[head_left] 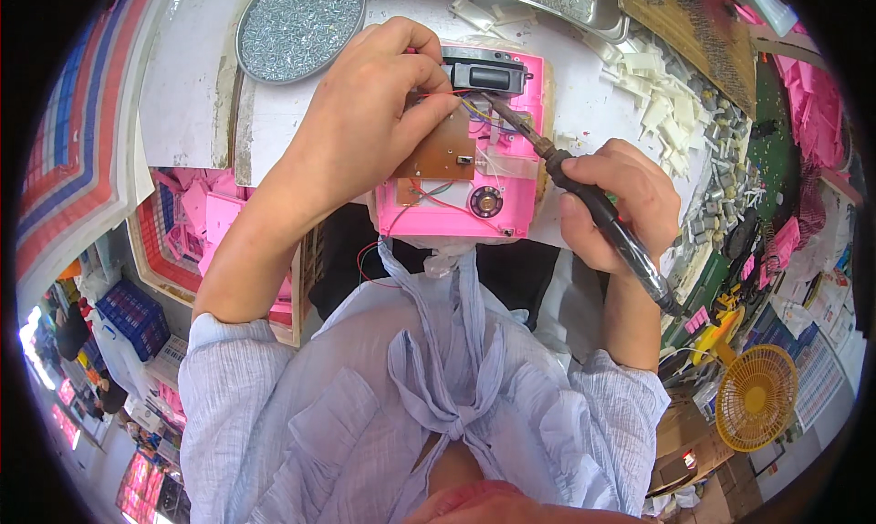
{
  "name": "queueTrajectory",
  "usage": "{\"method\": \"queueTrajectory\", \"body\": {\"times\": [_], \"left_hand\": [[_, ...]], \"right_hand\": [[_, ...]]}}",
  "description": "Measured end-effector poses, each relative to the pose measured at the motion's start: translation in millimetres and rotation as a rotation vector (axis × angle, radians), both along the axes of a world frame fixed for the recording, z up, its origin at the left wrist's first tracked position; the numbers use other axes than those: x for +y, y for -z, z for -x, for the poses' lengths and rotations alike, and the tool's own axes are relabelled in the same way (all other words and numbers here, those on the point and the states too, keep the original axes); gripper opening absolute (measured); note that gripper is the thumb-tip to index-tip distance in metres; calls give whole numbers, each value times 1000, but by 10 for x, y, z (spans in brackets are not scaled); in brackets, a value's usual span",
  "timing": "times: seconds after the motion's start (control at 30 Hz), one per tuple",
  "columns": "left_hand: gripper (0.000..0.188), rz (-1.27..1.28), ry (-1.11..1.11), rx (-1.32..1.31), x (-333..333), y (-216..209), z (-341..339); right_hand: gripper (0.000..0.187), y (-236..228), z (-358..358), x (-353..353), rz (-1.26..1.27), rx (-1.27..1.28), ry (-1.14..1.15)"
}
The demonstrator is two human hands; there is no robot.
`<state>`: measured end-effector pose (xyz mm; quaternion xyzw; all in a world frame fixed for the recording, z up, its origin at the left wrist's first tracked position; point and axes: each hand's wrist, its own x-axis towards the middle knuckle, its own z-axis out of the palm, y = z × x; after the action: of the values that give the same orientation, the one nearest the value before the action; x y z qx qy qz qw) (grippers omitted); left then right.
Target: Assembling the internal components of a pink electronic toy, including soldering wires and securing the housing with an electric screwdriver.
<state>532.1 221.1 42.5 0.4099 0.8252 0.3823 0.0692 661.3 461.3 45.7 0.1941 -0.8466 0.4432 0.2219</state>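
Note:
My right hand (630, 196) is closed round the dark handle of a soldering iron (607, 225). The iron slants up and left, its tip among thin coloured wires (476, 111) at the top of a pink plastic housing (518, 216). Over the housing's left side, my left hand (365, 114) pinches a thin red wire near the iron's tip. Partly under that hand lies a brown circuit board (445, 150). A grey and black part (488, 75) sits along the housing's upper edge, and a small round speaker (485, 201) lies lower in it.
A round tray of small metal pieces (301, 22) stands at the back left. White plastic parts (652, 91) and small metallic parts (721, 173) are heaped to the right. Pink parts fill a crate (164, 259) at lower left; a yellow fan (756, 396) stands at lower right.

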Motion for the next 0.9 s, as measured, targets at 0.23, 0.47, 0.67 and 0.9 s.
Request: {"method": "queueTrajectory", "body": {"times": [0.23,0.47,0.67,0.9], "left_hand": [[12,-7,19,-125,-26,-71,33],[13,6,-4,-54,-39,-53,7],[14,20,-3,28,-5,-12,-9],[14,1,-73,64,50,45,-83]], "right_hand": [[30,-60,-71,95,-7,-69,-1],[52,134,34,-398,-37,-83,161],[54,355,8,-576,59,-20,202],[48,374,-34,-548,229,-110,255]]}}
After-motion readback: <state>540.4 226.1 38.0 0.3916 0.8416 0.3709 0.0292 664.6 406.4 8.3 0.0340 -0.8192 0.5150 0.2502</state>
